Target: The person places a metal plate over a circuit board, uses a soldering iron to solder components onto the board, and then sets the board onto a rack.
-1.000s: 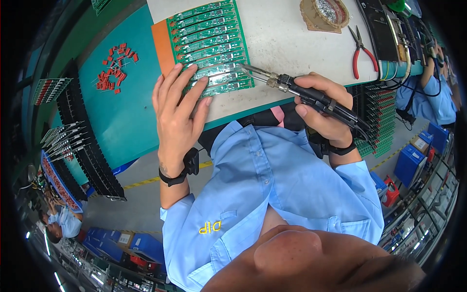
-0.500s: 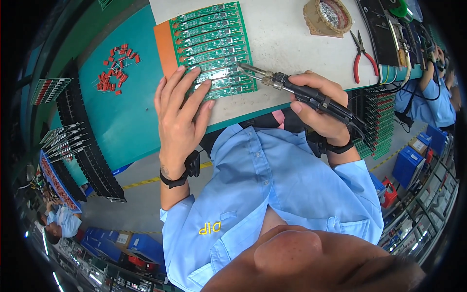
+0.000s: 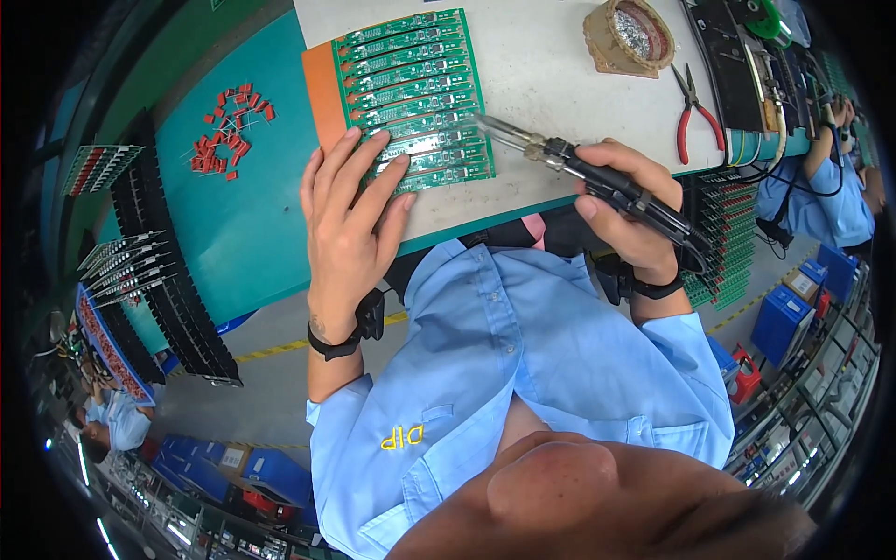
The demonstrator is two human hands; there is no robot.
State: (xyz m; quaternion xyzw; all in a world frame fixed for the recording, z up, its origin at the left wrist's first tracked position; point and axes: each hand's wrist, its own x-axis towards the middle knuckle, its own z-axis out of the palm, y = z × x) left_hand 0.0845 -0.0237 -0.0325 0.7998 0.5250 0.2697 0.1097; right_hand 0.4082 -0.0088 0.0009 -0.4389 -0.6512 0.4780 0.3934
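Think of the green board sheet [image 3: 415, 101] as the middle of a clock, with 12 pointing away from the person. The left hand [image 3: 345, 219] is at 7 o'clock, spread out flat, with its fingertips down on the sheet's near left corner. The right hand [image 3: 635, 201] is at 4 o'clock, well apart from the left, and is wrapped around the black handle of a soldering tool [image 3: 565, 157].

The metal tip points at 10 o'clock and ends by the sheet's right edge. I cannot tell if it touches. If it is hot and slips toward the left fingers, it could burn them. If it sits too long on one spot, it could scorch the board. The black cord [image 3: 698, 257] hangs behind the right hand; if it snags, it could jerk the tip.

The sheet lies on the white table top [image 3: 551, 84], with an orange piece [image 3: 324, 93] sticking out at 9 o'clock. Only one corner is pressed, so a push from the tool could make the sheet turn.

Loose red parts [image 3: 231, 149] lie near 8 o'clock, and a sweep of the left arm could scatter them. The red pliers [image 3: 686, 131] are at 3 o'clock, where the right hand could bump them. Farther off, near 2 o'clock, is a dish [image 3: 602, 37] of shiny bits [image 3: 635, 33]; a knock could spill them onto the boards.
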